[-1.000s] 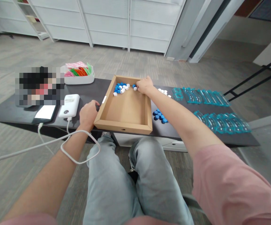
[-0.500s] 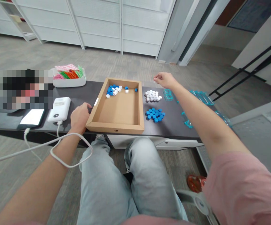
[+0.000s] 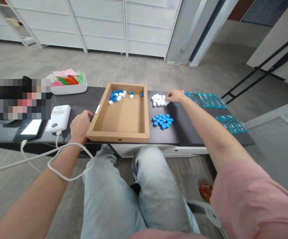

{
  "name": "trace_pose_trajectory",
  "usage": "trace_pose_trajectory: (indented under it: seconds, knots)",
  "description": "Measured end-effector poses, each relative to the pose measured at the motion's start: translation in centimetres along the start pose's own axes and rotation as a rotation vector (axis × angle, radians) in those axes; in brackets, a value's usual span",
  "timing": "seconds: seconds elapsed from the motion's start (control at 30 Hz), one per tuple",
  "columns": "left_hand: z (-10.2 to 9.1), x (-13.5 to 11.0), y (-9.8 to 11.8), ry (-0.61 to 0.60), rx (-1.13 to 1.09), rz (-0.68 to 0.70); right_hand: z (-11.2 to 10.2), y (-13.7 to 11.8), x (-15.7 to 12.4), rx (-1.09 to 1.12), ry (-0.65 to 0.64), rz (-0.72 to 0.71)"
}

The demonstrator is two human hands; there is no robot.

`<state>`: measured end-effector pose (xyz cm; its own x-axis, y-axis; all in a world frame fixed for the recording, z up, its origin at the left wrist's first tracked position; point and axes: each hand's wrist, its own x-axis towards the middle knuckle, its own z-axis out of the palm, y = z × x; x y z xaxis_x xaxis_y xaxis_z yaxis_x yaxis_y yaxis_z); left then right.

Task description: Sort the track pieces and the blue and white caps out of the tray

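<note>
My right hand (image 3: 176, 96) is at the right end of a cluster of small white hexagonal blocks (image 3: 159, 100). Its thumb and fingers are pinched together on a white block at the edge of that cluster, partly hidden by the fingertips. Nearer me lies a group of blue hexagonal blocks (image 3: 162, 120). My left hand (image 3: 80, 126) rests on the table beside the left wall of a shallow cardboard box (image 3: 146, 116). Its fingers are curled, and whatever may be in them is hidden. Mixed blue and white blocks (image 3: 117, 95) lie inside, mostly in the far left corner.
Clear teal plastic pieces (image 3: 206, 99) lie at the far right, with more teal pieces (image 3: 231, 123) closer. To the left are a white power bank (image 3: 59, 118), a phone (image 3: 32, 127) and a white basket (image 3: 69, 89) of colourful strips. A white cable (image 3: 71, 143) loops across my left forearm.
My right hand has come down from above the table's far side to the right end of the white blocks. My left hand stays by the box. The view has shifted slightly.
</note>
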<state>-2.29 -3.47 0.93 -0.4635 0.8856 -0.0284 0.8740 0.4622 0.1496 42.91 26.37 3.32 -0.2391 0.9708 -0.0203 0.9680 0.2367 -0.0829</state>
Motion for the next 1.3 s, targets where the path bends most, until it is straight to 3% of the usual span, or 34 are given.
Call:
trace_pose_trajectory:
  seconds: [0.2,0.3,0.43,0.57,0.7,0.83,0.93,1.03,1.2,1.3]
  knots:
    - [-0.3,-0.2,0.3,-0.011,-0.007,-0.006,-1.5,-0.4,-0.4,0.008,0.049,0.022]
    - [-0.5,-0.3,0.4,-0.015,-0.006,-0.002,-2.8,-2.3,-0.7,0.054,0.120,-0.023]
    - [-0.4,-0.3,0.4,-0.016,-0.029,0.002,-3.8,-8.0,-1.0,0.115,0.202,-0.233]
    - [-0.3,-0.2,0.2,-0.009,-0.035,-0.009,-3.1,-15.3,-0.8,0.033,0.139,-0.466]
    - [-0.3,-0.3,0.2,-0.011,-0.057,0.005,-0.9,-20.8,-0.2,-0.111,0.017,-0.488]
    - [-0.2,-0.3,0.2,0.014,-0.068,0.020,1.1,-23.1,-0.2,-0.146,-0.035,-0.475]
    - [-0.2,-0.3,0.3,0.026,-0.053,0.014,1.2,-23.2,-0.4,-0.114,-0.029,-0.517]
    - [-0.3,-0.3,0.4,0.021,-0.041,0.016,-0.1,-21.6,-0.2,-0.028,0.017,-0.522]
    - [-0.4,-0.5,0.3,0.010,-0.057,0.035,-3.7,-14.9,-0.2,0.193,0.159,-0.455]
    - [-0.4,-0.5,0.3,0.015,-0.058,0.033,-4.7,-10.3,-1.4,0.273,0.189,-0.432]
